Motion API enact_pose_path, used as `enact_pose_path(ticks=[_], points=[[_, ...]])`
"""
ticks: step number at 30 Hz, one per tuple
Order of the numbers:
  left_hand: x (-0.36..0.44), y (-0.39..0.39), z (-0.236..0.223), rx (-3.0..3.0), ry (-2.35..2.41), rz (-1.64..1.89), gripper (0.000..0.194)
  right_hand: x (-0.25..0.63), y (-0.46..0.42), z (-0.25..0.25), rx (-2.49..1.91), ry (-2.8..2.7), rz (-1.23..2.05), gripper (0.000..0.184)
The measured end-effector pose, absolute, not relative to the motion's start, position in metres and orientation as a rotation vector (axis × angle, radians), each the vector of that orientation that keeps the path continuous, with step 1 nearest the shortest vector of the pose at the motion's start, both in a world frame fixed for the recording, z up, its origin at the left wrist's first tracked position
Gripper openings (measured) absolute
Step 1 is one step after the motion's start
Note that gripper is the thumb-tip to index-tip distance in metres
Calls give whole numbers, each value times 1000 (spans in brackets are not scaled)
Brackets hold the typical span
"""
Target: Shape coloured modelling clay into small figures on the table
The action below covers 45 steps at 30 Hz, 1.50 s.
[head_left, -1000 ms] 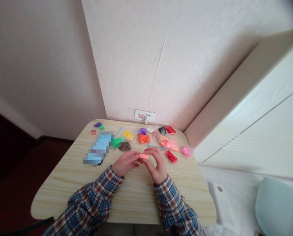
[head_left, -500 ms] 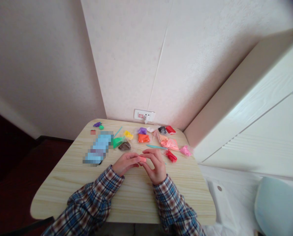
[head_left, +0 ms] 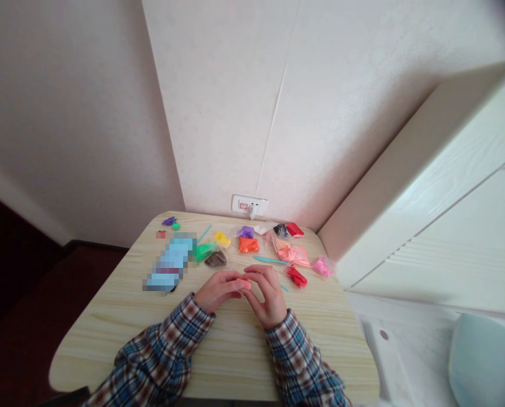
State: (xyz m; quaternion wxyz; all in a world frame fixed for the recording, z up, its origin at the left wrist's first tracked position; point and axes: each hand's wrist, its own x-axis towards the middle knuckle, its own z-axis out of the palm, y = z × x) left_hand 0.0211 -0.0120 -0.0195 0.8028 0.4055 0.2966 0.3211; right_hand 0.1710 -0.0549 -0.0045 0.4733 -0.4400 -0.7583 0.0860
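Over the middle of a pale wooden table (head_left: 108, 316), my left hand (head_left: 219, 289) and my right hand (head_left: 267, 294) meet around a small salmon-pink lump of clay (head_left: 246, 284). Fingers of both hands are closed on it, and only a small part of the lump shows between them. Both arms wear plaid sleeves. Small clear bags of coloured clay lie just beyond the hands: green (head_left: 204, 251), brown (head_left: 215, 259), orange (head_left: 248, 245), yellow (head_left: 222, 239), purple (head_left: 246, 232), peach (head_left: 292, 252), red (head_left: 297, 276) and pink (head_left: 321, 267).
A teal stick (head_left: 270, 260) lies past my right hand; another (head_left: 204, 233) lies near the green bag. A blurred blue item (head_left: 169, 265) is at the left. Small clay shapes (head_left: 169, 222) sit at the far-left corner. A wall socket (head_left: 249, 204) and white cabinet (head_left: 439, 226) border the table.
The clay lump showed as a longer roll between my fingertips; my hands have closed in on it so less shows. The view has tilted slightly.
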Motion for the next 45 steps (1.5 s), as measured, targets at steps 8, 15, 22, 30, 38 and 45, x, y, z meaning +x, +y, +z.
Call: enact_pose_path(ticks=[8,15,22,30,38,45], points=[[22,-13,-22,898,644,702,18,172,-55,-7,-1053,-1861,220,14],[23,-14,-15,863,596,699,24,171,-55,-6,-1041,-1907,299,26],[22,-12,-21,796,568,698,20,172,-56,-1,-1024,-1788,315,17],[22,-15,-15,877,592,739,23,174,-56,3,-982,-1701,384,7],[20,-12,-14,1149,644,757,28,173,-56,8,-948,-1664,506,13],[20,-12,-10,1150,705,785,29,171,-55,4,-910,-1760,469,41]])
